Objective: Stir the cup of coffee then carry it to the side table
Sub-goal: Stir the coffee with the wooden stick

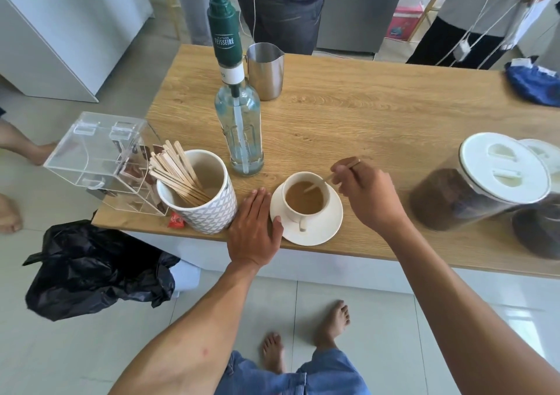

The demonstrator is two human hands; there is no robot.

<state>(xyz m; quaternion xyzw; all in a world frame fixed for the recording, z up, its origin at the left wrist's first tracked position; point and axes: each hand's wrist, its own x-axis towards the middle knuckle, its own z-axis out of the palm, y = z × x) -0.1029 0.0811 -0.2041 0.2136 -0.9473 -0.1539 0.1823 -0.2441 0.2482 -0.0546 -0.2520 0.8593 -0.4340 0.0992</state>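
Beside the stick mug [209, 216], left hand [253, 228] flat touching saucer [325, 228], right hand [368, 194] pinching stirrer [318, 184] in cup [291, 211], bottle [239, 128] behind

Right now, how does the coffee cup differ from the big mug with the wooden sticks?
The coffee cup is small and plain white; the mug is taller with a grey pattern. The cup stands on a saucer; the mug stands directly on the table. The cup holds coffee and one stick, pinched by the right hand; the mug holds many sticks. Both stand upright.
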